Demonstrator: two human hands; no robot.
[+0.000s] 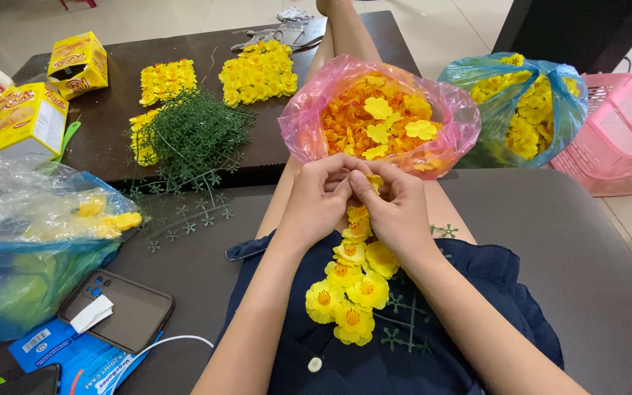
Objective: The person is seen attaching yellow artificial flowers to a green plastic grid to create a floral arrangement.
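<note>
Our left hand [321,201] and right hand [396,208] pinch the flower garland [351,281] at its top end. Its long axis runs down our lap, toward us.

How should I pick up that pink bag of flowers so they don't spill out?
Probably take the pink bag by its rolled rim on both sides, coming from above and lifting straight up. It stands open-mouthed on the legs, heaped with orange and yellow petals, and its thin plastic would sag if pinched on one side.

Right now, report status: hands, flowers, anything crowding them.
Left hand and right hand together, pinching a yellow flower. Flower string hangs down the lap. Pink bag of petals just ahead, not blocking.
</note>
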